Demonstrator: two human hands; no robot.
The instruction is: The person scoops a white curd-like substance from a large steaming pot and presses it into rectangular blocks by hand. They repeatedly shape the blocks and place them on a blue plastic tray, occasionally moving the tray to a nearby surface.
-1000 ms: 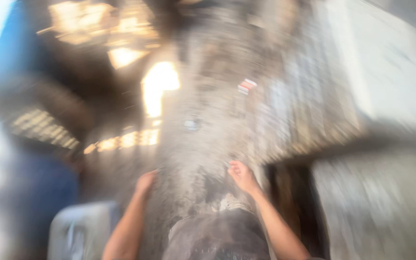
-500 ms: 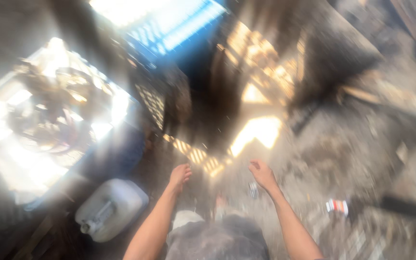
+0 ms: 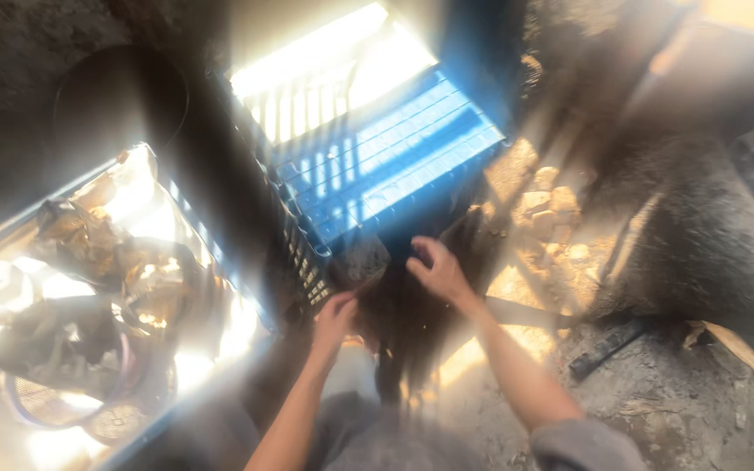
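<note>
The picture is motion-blurred and streaked with glare. My left hand reaches forward with its fingertips at a grey, stone-like lump that sits by the near corner of a blue plastic crate. Whether it grips the lump is not clear. My right hand hovers just right of the lump, in front of the crate's near edge, fingers spread and slightly curled, holding nothing. The crate is slatted and looks empty inside, lit brightly at its far end.
A second crate at the left holds tangled metal scraps and round parts. Pale stones lie on the dirt ground to the right. A dark bar lies on the ground at lower right. My grey-clad knees fill the bottom.
The view has swung downward and left, from a wall to the ground and crates. Both hands have come lower and closer together, now by the blue crate's corner.
</note>
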